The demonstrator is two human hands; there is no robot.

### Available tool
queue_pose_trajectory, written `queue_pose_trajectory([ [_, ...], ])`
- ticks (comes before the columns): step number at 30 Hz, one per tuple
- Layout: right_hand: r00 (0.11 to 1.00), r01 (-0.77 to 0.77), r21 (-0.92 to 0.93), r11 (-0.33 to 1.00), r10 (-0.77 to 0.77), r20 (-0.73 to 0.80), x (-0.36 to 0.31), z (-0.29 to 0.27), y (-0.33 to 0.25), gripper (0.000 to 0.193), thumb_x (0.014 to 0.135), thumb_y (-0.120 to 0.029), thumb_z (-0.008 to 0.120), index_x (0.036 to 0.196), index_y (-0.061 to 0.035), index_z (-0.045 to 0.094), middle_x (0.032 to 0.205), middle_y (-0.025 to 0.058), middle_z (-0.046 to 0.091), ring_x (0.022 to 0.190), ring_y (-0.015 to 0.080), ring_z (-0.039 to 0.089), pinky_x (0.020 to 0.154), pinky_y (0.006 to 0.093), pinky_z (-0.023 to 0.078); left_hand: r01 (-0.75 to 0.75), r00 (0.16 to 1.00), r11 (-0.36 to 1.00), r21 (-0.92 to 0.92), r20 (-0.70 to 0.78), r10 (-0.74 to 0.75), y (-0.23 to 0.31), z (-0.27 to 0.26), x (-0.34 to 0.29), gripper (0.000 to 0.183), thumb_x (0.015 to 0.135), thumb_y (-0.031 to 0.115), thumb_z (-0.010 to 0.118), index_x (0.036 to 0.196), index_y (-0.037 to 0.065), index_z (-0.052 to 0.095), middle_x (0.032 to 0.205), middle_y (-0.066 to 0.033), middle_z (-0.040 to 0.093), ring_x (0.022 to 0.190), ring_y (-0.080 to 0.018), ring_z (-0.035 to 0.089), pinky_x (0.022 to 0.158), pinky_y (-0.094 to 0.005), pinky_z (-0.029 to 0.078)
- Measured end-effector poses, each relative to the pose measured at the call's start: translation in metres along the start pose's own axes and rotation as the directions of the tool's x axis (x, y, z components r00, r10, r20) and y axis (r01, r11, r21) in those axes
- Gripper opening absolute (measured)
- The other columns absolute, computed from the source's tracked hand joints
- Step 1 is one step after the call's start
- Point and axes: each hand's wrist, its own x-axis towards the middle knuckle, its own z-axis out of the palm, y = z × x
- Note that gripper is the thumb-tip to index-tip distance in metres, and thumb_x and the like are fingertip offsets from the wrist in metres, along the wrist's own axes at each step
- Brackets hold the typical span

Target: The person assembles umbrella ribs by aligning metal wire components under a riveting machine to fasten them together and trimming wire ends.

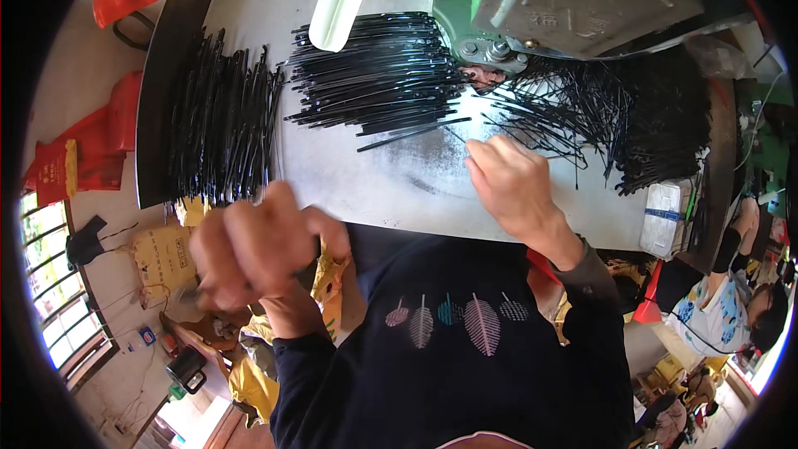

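My right hand (514,187) is closed above the metal tabletop (349,175), its fingertips pinching the end of a thin black rod (455,134). Past that hand, a stack of thin black rods (366,75) lies crosswise, with one rod (403,135) apart along its near edge. My left hand (262,241) is at the table's near left edge, smeared by motion with its fingers bent; whether it holds anything cannot be made out. Beside it, another bundle of black rods (220,120) points away from me. At the right lies a loose, tangled heap of black rods (573,112).
A green machine (453,0) with a grey metal cover (582,4) stands at the back. A white curved chute (345,0) hangs over the middle stack. A pale box with a blue band (665,216) sits at the right edge. Another person (715,308) is at far right.
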Motion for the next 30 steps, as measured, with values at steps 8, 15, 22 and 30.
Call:
queue_pose_trajectory([
  [8,0.980,0.082,-0.286,0.955,-0.026,0.195,0.017,0.011,0.014,0.009,0.069,-0.001,0.057,0.070,-0.0050,0.049,0.070,0.0101,0.050,0.062,0.0246,0.056,0.052,0.0373,0.045,0.660,0.699,0.693,0.289,-0.575,-0.425,-0.060,-0.030,-0.002,0.023,0.094,0.018,0.053,0.088,-0.002,0.062,0.063,-0.0021,0.054,0.051,-0.0052,0.041,0.047,-0.0194,0.031],
  [15,0.992,0.034,-0.220,0.975,-0.008,0.122,0.007,0.007,0.019,0.010,0.071,-0.001,0.055,0.070,-0.0051,0.046,0.069,0.0085,0.045,0.058,0.0245,0.054,0.052,0.0366,0.046,0.638,0.769,0.594,0.490,-0.444,-0.459,-0.112,-0.053,0.041,0.020,0.094,0.016,0.053,0.094,-0.001,0.063,0.063,0.0008,0.052,0.049,-0.0022,0.036,0.044,-0.0186,0.027],
  [22,0.923,0.219,-0.330,0.918,-0.085,0.376,0.032,0.001,0.008,0.004,0.068,-0.002,0.057,0.068,-0.0020,0.053,0.071,0.0128,0.053,0.065,0.0253,0.060,0.050,0.0340,0.050,0.607,0.793,0.539,0.583,-0.402,-0.458,-0.117,-0.049,0.053,0.018,0.093,0.014,0.055,0.095,-0.001,0.066,0.065,0.0009,0.055,0.057,-0.0035,0.045,0.049,-0.0184,0.033],
  [30,0.911,0.216,-0.243,0.946,-0.105,0.399,0.014,-0.012,0.000,0.010,0.065,-0.002,0.060,0.074,-0.0027,0.054,0.074,0.0101,0.053,0.068,0.0218,0.058,0.058,0.0322,0.049,0.556,0.828,0.528,0.642,-0.374,-0.417,-0.124,-0.058,0.048,0.018,0.093,0.012,0.054,0.094,-0.002,0.065,0.063,0.0007,0.054,0.059,-0.0050,0.046,0.052,-0.0198,0.035],
])
